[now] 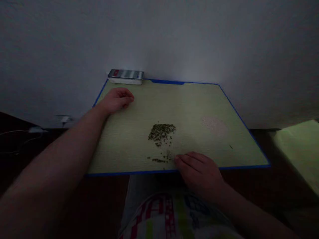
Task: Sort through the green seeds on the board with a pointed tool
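The work surface is a pale green mat (pixel 199 99) with blue edging, laid on a dark table (pixel 74 186). Nearest, the right hand (pixel 199 176) rests at the near edge, fingers extended and empty, tips just beside stray seeds (pixel 158 160). A heap of small green seeds (pixel 161 132) lies mid-mat. Far left, the left hand (pixel 117 101) rests, fingers loosely curled, holding nothing. A smartphone (pixel 126 73) sits beyond the far-left corner.

A smartphone (pixel 126 74) against the wall (pixel 159 36)
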`<state>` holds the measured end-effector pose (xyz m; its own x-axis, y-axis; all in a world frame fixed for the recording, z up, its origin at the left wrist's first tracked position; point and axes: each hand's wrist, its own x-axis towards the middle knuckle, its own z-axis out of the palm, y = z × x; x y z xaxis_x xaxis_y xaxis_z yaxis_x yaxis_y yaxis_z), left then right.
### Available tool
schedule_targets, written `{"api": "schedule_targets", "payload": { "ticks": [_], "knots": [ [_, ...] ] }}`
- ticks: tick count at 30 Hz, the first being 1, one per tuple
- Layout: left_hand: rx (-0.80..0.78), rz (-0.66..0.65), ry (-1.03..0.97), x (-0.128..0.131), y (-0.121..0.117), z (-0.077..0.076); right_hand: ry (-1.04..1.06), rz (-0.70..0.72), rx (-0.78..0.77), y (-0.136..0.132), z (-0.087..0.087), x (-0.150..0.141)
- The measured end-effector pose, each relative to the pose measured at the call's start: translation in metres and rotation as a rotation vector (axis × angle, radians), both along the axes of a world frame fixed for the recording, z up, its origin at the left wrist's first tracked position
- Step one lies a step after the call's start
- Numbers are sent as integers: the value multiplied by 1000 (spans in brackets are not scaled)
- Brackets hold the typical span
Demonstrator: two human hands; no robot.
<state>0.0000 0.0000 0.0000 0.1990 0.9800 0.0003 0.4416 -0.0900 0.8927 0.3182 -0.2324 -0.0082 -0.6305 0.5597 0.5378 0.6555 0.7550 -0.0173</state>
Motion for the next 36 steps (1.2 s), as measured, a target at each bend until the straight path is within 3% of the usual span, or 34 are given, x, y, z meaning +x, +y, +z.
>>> {"api": "schedule_targets", "payload": {
  "ticks": [9,16,20,28,36],
  "knots": [
    [16,-10,18,-1,2,-3,35,-5,-34,-4,3,8],
    [-3,12,12,0,0,0,9,40,-18,-1,-3,-9],
    [6,2,17,0,0,-1,-16,-14,-42,3,-4,-13],
    [18,-15,-8,-3,5,-7,-30,-148,-35,4,0,14],
    [12,-7,3,-2,3,-4,-20,-17,0,11,-3,5]
  ]
}}
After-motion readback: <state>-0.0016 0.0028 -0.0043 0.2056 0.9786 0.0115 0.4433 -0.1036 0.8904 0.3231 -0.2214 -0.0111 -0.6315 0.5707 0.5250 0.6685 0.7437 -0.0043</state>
